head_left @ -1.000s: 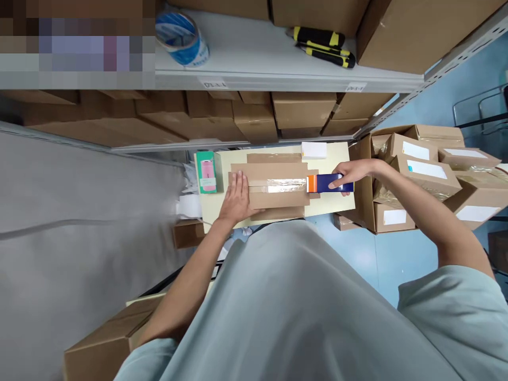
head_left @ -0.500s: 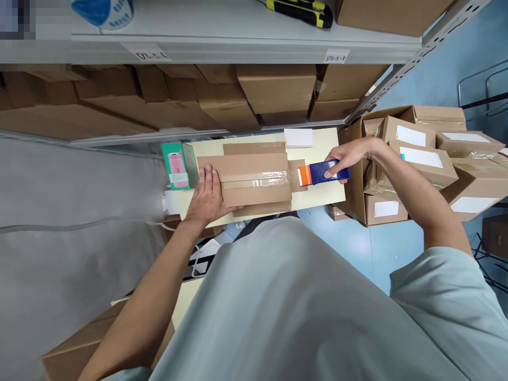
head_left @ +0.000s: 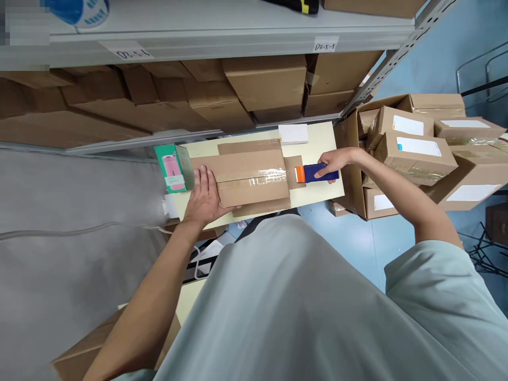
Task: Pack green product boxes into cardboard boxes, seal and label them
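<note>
A brown cardboard box (head_left: pixel 250 177) lies on the cream tabletop (head_left: pixel 317 196), with clear tape over the seam of its top and flaps sticking out at its sides. My left hand (head_left: pixel 206 198) rests flat on the left end of the box, fingers stretched out. In my right hand (head_left: pixel 335 163) is a dark blue and orange tape dispenser (head_left: pixel 311 173), its orange toothed end pointing at the box's right flap (head_left: pixel 292 165). Left of the box stands a green box (head_left: pixel 170 169) with a pink picture. A stack of white labels (head_left: pixel 292 134) sits behind the box.
Above the tabletop, a grey metal shelf (head_left: pixel 230 39) holds a black and yellow cutter (head_left: pixel 304 5); brown cartons (head_left: pixel 270 84) fill the level below. To the right, a large open carton (head_left: pixel 351 180) contains several labelled boxes. A cable (head_left: pixel 79 230) runs along the left.
The tape dispenser has shifted slightly left with my right hand, closer to the box's right flap. My left hand stays on the box. The whole view has moved a little.
</note>
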The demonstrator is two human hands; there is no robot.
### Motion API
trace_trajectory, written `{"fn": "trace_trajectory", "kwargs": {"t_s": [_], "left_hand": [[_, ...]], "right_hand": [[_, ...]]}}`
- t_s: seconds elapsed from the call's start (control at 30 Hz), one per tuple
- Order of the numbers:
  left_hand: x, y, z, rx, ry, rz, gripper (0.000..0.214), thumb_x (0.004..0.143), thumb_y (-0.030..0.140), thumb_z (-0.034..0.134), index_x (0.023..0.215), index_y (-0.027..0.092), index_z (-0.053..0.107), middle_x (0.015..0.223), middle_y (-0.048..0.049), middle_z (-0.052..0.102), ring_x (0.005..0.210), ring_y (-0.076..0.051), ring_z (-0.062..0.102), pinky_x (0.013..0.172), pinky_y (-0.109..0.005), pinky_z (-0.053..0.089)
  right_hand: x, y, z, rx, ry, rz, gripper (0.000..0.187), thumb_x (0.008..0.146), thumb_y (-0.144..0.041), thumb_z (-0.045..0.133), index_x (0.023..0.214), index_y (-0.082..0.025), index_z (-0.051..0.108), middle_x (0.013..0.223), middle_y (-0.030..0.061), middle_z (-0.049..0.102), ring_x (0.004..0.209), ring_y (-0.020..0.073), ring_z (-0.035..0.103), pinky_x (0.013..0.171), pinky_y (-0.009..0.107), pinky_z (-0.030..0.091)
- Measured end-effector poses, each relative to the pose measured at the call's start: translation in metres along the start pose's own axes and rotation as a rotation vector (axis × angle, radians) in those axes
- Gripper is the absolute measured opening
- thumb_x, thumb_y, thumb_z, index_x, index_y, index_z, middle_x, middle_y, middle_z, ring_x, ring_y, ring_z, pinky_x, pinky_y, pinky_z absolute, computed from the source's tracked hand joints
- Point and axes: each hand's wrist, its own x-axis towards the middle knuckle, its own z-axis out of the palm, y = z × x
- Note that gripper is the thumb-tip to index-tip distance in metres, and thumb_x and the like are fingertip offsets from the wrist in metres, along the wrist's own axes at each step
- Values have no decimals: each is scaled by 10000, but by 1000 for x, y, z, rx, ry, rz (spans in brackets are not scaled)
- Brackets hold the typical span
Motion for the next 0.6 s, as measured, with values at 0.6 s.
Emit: {"fn": "trace_trajectory", "kwargs": {"t_s": [0.6], "left_hand": [[-1,2,1,73,-15,6,1548,796,945,651,1771,-68,2,1853,-366,-30,1744,-535,-54,1382,-716,111]], "right_hand": [[26,-79,63,-353,409,199,251,1001,-306,735,1181,-141,791,811,87,838,936,317,829,904,387,598]]}}
